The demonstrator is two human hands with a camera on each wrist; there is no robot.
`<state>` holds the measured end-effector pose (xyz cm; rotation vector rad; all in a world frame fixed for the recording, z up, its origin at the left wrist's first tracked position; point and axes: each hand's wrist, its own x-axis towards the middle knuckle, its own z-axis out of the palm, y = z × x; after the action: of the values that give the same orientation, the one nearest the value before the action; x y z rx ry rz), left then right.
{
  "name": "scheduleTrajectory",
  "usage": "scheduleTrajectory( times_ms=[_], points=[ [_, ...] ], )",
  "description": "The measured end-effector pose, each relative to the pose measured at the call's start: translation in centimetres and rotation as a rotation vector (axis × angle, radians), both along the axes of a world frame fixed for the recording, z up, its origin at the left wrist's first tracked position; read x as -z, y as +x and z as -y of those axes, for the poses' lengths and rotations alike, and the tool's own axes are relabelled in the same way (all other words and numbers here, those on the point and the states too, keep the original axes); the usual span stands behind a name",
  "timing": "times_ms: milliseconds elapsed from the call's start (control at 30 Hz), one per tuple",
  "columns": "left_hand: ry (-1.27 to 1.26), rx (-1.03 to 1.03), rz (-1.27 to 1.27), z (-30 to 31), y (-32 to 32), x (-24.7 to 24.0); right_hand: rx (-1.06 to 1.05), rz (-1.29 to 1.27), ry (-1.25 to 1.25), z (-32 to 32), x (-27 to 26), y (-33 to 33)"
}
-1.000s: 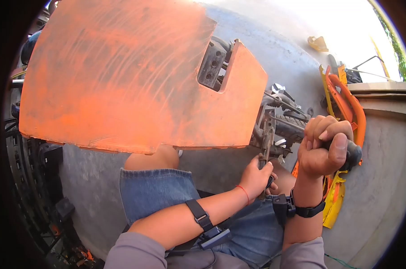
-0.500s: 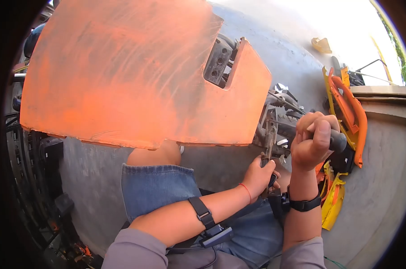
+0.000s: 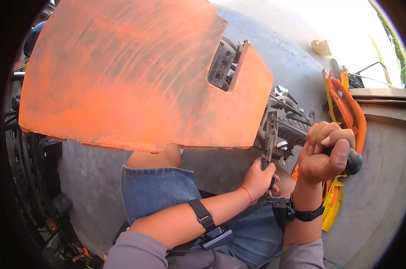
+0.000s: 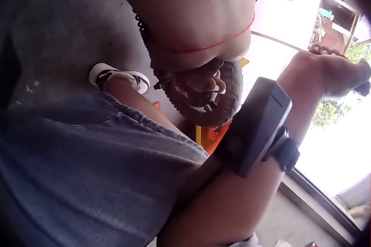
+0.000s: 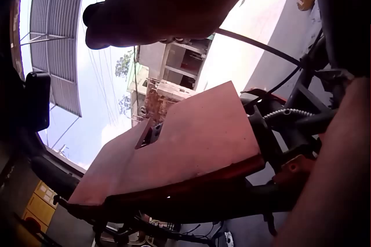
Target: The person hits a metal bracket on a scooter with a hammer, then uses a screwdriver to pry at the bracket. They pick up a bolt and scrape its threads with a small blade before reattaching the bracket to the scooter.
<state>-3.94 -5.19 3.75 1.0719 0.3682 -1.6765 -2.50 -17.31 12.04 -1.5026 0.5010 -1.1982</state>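
Observation:
My right hand (image 3: 326, 154) has its fingers curled round the black rounded handle (image 3: 355, 163) of a tool. From that fist a thin dark shaft (image 5: 255, 45) runs toward the machine in the right wrist view. Low in front of me, my left hand (image 3: 259, 179) grips the lower end of a worn metal bar (image 3: 270, 134) at the machine's side. A black piece (image 3: 273, 182) shows by its fingers. Above both hands spreads a scuffed orange panel (image 3: 135, 80) with a rectangular notch. In the left wrist view the left hand (image 4: 197, 50) partly covers a tyre (image 4: 232, 99).
Orange and yellow body parts (image 3: 346, 105) lie on the concrete floor to the right, near a low ledge (image 3: 387, 96). Dark racks and parts (image 3: 28, 179) line the left side. My denim-covered leg (image 3: 160, 188) is under the panel; a shoe (image 4: 119, 79) stands on the floor.
The right fist dipped left toward the machine half a second ago and is now back to the right, slightly lower than at first. The left hand keeps its grip on the bar.

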Motion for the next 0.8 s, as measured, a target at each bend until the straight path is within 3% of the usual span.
scheduleTrajectory(
  times_ms=[100, 167, 267, 567, 633, 700, 800],
  points=[
    [0.016, 0.027, 0.011, -0.3, -0.2, -0.2, 0.083, -0.075, 0.095, 0.2, 1.1, 0.2],
    [-0.009, 0.012, 0.011, -0.1, -0.2, 0.1, 0.053, 0.023, 0.013, 0.4, 0.6, 0.0],
    [0.029, 0.026, 0.026, -0.1, -0.3, 0.0, 0.011, -0.05, -0.016, 0.4, 1.3, -0.1],
    [0.013, 0.037, 0.048, -0.1, -0.1, -0.2, 0.138, -0.027, 0.032, 0.1, 0.2, 0.5],
    [0.021, 0.042, 0.061, -0.1, -0.2, 0.0, 0.1, 0.023, 0.035, 0.1, 0.1, 0.4],
    [0.032, 0.046, 0.071, -0.3, -0.7, 0.1, 0.139, -0.11, 0.085, 0.5, 1.0, 0.3],
    [0.029, 0.064, 0.131, -0.2, -0.7, 0.1, 0.063, -0.06, -0.026, 0.3, -0.6, 0.0]
  ],
)
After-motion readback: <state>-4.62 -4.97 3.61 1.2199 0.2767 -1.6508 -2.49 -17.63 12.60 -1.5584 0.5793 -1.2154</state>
